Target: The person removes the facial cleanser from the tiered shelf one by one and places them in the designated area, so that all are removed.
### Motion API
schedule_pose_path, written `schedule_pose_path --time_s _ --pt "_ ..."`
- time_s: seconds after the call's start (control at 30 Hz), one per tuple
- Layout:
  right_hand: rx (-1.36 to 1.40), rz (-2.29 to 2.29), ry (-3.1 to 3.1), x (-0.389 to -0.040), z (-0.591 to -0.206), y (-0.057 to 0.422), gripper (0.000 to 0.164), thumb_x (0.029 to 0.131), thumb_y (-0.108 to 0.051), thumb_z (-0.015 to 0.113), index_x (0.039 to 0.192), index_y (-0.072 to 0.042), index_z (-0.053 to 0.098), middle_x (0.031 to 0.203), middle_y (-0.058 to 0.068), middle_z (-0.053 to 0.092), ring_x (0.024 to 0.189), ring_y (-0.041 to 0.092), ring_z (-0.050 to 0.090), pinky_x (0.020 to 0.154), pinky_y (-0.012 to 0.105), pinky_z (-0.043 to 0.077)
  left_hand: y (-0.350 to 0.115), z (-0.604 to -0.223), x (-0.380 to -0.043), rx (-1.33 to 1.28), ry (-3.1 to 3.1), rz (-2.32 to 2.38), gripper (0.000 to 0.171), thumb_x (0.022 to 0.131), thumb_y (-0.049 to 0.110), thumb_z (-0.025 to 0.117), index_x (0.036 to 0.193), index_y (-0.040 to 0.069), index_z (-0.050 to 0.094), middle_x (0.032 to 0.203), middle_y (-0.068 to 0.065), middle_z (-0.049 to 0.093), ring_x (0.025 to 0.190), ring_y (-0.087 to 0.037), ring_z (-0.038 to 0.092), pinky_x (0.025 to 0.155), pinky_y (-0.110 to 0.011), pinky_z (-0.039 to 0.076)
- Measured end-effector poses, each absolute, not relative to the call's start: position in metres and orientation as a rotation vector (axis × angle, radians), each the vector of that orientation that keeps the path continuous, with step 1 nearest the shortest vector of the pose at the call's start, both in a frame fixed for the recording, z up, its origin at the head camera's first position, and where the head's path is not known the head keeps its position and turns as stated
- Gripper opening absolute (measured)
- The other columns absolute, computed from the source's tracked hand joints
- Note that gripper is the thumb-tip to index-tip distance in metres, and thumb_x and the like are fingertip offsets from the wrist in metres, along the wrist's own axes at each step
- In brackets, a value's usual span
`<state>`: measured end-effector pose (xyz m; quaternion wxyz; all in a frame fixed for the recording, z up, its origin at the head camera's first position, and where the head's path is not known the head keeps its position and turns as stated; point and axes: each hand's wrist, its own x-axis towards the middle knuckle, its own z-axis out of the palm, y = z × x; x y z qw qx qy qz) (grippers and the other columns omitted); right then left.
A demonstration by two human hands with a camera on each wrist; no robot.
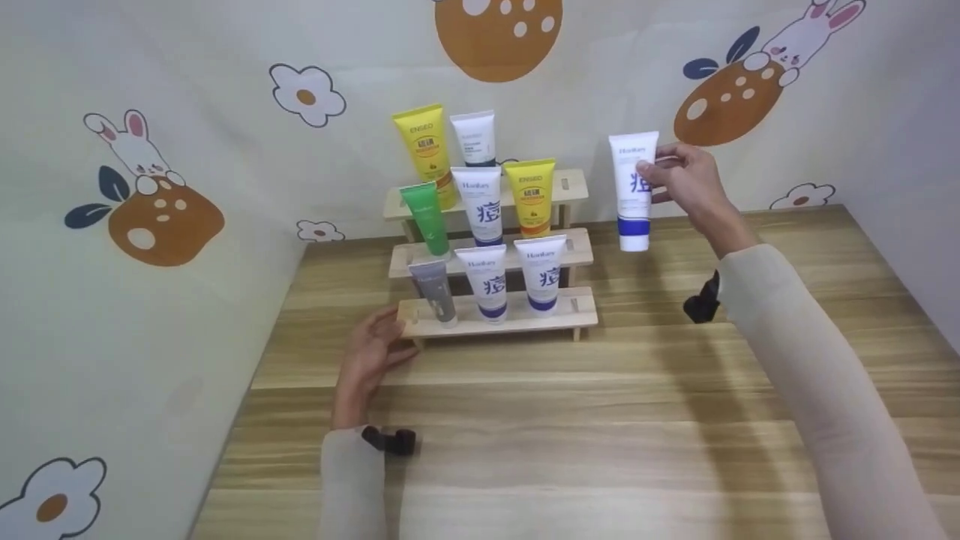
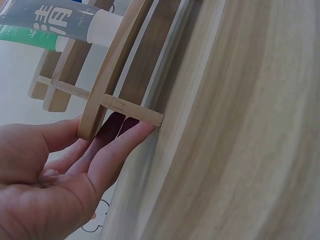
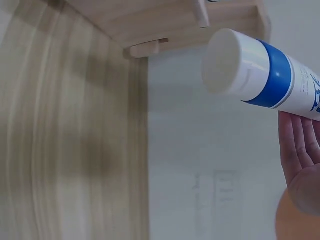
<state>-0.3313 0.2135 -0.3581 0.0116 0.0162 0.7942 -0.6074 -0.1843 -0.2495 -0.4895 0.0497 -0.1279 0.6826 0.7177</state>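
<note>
My right hand [image 1: 697,184] pinches a white squeeze tube [image 1: 632,180] with a blue band, cap down, in the air to the right of a three-tier wooden rack [image 1: 510,324]. In the right wrist view the tube's white cap [image 3: 222,62] points toward the camera. At the rack's front left end, my left hand [image 1: 371,356] holds the lowest shelf. The left wrist view has the thumb [image 2: 62,134] at the shelf's end and the fingers by its leg [image 2: 132,110]. On that shelf stand a grey tube [image 1: 435,292] and two white tubes [image 1: 487,283].
The middle shelf bears a green tube [image 1: 426,217], a white tube [image 1: 478,204] and a yellow tube [image 1: 531,196]. Above them stand another yellow tube [image 1: 426,150] and a white tube with a dark cap [image 1: 475,139]. A patterned cloth [image 1: 360,45] hangs behind the wooden table [image 1: 525,435].
</note>
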Motion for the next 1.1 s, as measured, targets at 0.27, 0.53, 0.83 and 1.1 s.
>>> schedule_pose_path --time_s 0.27,0.53,0.83,1.1 --pt "0.109 -1.906 2.389 -0.333 -0.398 0.217 0.045 0.096 -0.036 0.067 0.129 -0.01 0.052 0.091 -0.007 0.069 0.081 0.01 0.069 0.07 0.024 0.063 -0.249 -0.49 -0.186 -0.409 2.073 2.186 0.045 0.104 0.002 0.047 0.148 0.0 0.038 0.15 -0.025 0.043 0.118 -0.03 0.058 0.088 -0.042 0.065" --pt "0.172 -1.729 2.405 -0.337 -0.429 0.222 0.055 0.097 -0.038 0.064 0.139 -0.007 0.045 0.1 -0.002 0.065 0.084 0.01 0.067 0.088 0.036 0.063 -0.248 -0.489 -0.186 -0.422 2.079 2.178 0.046 0.104 0.002 0.047 0.15 0.0 0.038 0.153 -0.025 0.04 0.135 -0.041 0.047 0.091 -0.044 0.064" --pt "0.232 -1.604 2.394 -0.343 -0.449 0.222 0.061 0.097 -0.039 0.063 0.144 -0.006 0.044 0.118 0.008 0.059 0.093 0.014 0.061 0.092 0.037 0.058 -0.249 -0.49 -0.186 -0.451 2.098 2.154 0.044 0.104 0.003 0.046 0.148 0.002 0.04 0.149 -0.026 0.046 0.13 -0.04 0.054 0.09 -0.041 0.065" --pt "0.248 -1.611 2.367 -0.346 -0.463 0.219 0.06 0.097 -0.032 0.066 0.145 0.0 0.046 0.101 0.003 0.064 0.079 0.01 0.063 0.07 0.026 0.061 -0.25 -0.491 -0.186 -0.433 2.097 2.168 0.045 0.104 0.001 0.045 0.148 0.001 0.04 0.144 -0.029 0.048 0.123 -0.037 0.058 0.09 -0.043 0.065"
